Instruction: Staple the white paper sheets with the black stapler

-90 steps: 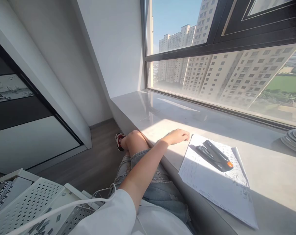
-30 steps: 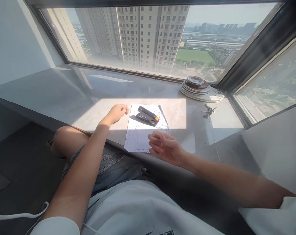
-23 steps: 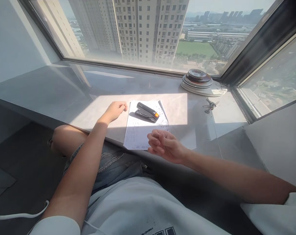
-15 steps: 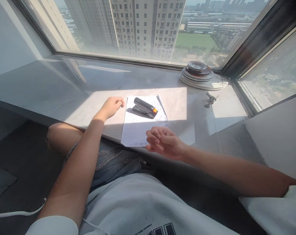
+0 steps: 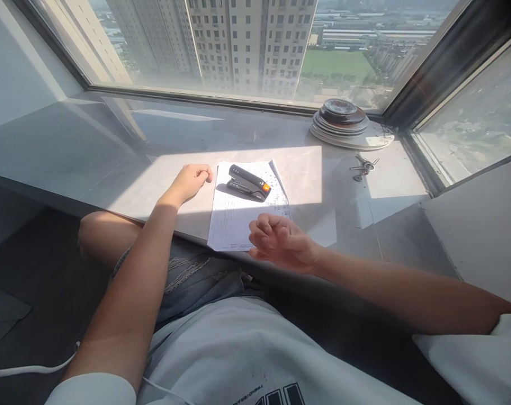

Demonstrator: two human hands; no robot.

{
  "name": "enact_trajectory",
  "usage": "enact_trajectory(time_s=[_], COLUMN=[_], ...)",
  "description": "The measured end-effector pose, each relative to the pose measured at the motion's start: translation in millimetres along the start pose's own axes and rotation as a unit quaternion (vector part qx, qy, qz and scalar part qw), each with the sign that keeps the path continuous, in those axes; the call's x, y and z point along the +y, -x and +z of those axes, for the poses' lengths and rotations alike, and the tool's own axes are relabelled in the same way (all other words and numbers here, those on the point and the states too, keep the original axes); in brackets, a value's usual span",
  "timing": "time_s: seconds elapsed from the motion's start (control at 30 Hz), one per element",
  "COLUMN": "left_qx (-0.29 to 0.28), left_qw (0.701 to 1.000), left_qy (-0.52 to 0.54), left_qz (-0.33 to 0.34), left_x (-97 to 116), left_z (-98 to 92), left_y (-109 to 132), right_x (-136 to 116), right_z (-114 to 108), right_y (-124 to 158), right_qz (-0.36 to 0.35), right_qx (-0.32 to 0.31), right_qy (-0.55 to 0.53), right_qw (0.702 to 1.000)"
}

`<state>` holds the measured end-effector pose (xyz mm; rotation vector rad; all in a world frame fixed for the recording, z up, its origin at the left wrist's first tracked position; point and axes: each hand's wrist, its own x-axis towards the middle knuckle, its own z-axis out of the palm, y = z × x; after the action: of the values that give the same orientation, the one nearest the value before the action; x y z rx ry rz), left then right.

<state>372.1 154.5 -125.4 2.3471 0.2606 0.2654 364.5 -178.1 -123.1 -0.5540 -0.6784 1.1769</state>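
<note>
My left hand rests on the sunlit sill, fingers curled in, just left of the printed sheets of paper. Nothing shows in its grasp. Over the front right part of the sheets, my right hand is held up in a loose fist with no object visible in it. A black stapler with an orange patch lies slantwise on the upper half of the paper, in the sun. Neither hand touches it. The right hand hides part of the paper's lower right area.
At the back right, near the window corner, stands a stack of plates. In front of it lies a small metal object with prongs, its kind unclear. The sill's front edge runs above my legs. Tall windows border the sill behind and at right.
The right hand's fingers have curled in a little tighter. The left hand, stapler and paper keep their places; the whole view has shifted slightly.
</note>
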Motion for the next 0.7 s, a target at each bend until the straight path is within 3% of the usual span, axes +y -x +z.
enact_trajectory(time_s=[0.7], left_qx=[-0.004], left_qw=[1.000], left_qy=[-0.008], left_qz=[-0.004], left_x=[3.0], left_z=[-2.0], left_y=[1.8], right_x=[-0.3], right_z=[3.6], right_y=[0.2], right_qz=[0.019], right_qx=[0.012], right_qy=[-0.015], right_qw=[1.000])
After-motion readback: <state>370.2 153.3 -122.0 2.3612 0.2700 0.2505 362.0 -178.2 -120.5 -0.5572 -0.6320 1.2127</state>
